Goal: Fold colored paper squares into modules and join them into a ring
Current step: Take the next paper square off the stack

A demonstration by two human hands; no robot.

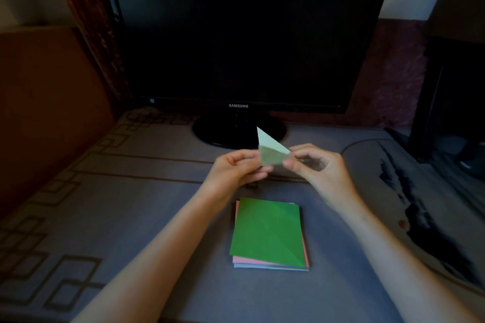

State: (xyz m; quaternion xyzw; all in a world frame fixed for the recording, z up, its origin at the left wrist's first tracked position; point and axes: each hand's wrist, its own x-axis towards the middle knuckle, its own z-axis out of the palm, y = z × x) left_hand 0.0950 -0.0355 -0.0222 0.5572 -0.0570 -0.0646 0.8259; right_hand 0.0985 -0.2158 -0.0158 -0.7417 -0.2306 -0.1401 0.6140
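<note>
— What is hard to make out?
— The pale green folded paper [273, 155] is blurred, so its creases don't show. Each grip holds it: the left hand [237, 168] pinches its left side and the right hand [315, 165] its right corner, up in the air before the monitor stand [223, 131].
— And the surface?
— A grey patterned cloth [131, 191] covers the worktop, and the room is dim. The stack of colored squares [267, 233], green on top, lies near, between the forearms. The dark monitor [244, 34] fills the far side, its top cut off.
— Edges?
— The cloth stretches left to a brown panel [47, 113]. A dark object [451, 99] stands far right, cut off.
</note>
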